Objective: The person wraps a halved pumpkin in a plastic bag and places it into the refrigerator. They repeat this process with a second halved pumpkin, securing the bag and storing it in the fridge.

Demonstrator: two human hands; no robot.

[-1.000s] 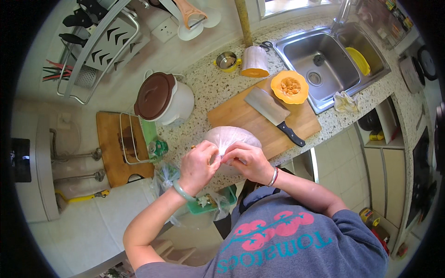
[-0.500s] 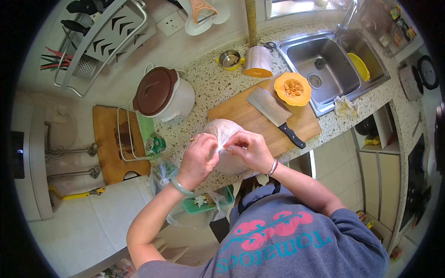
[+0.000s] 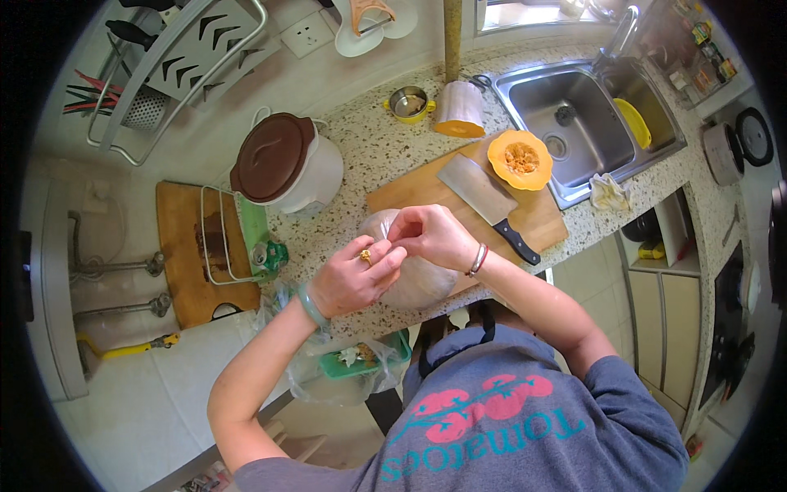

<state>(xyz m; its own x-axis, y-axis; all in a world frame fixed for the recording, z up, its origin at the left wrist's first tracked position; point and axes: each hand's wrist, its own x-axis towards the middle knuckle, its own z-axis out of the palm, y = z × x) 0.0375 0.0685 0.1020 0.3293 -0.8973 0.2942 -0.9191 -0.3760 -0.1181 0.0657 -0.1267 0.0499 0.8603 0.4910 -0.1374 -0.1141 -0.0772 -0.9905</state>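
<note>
A thin, see-through plastic bag (image 3: 422,285) is drawn round a bulky, pale, rounded thing at the counter's front edge, partly over the cutting board. What is inside cannot be made out. My left hand (image 3: 354,277), with a gold ring and a pale bangle, is closed at the bag's gathered neck. Opposite it, my right hand (image 3: 433,236) pinches the neck between thumb and fingers. The fingers hide most of the twisted plastic. On the wooden cutting board (image 3: 410,190) lie a cleaver (image 3: 484,190) with a black handle and a cut pumpkin piece (image 3: 520,159) showing its seeds.
Behind the board stand another pumpkin piece (image 3: 461,111) and a small metal bowl (image 3: 409,104). A double sink (image 3: 574,123) is at the right. To the left are a lidded white cooker (image 3: 316,176) and a green can (image 3: 270,256). Below hangs a green scrap bin (image 3: 365,361).
Both hands have shifted at the bag's neck: my left hand has turned, bringing its ring into sight, and my right hand has risen slightly. More of the bag's lower side shows.
</note>
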